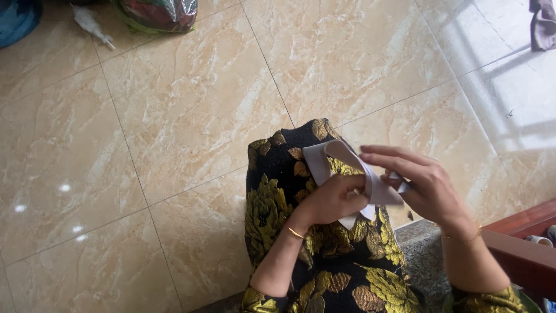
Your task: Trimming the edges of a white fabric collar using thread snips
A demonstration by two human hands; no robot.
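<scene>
While the left hand (333, 200) pinches the lower end of a white paper strip (353, 174) above the lap, the right hand (423, 185) grips its far end, fingers extended, over the tiled floor (174, 116).

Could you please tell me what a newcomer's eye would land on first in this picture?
First, the two hands at lower centre: the left hand and right hand together hold a pale folded strip over a lap clad in black fabric with gold leaves. Around them spreads a glossy beige marble-patterned tile floor. A shiny plastic-wrapped bundle sits at the top edge.
</scene>
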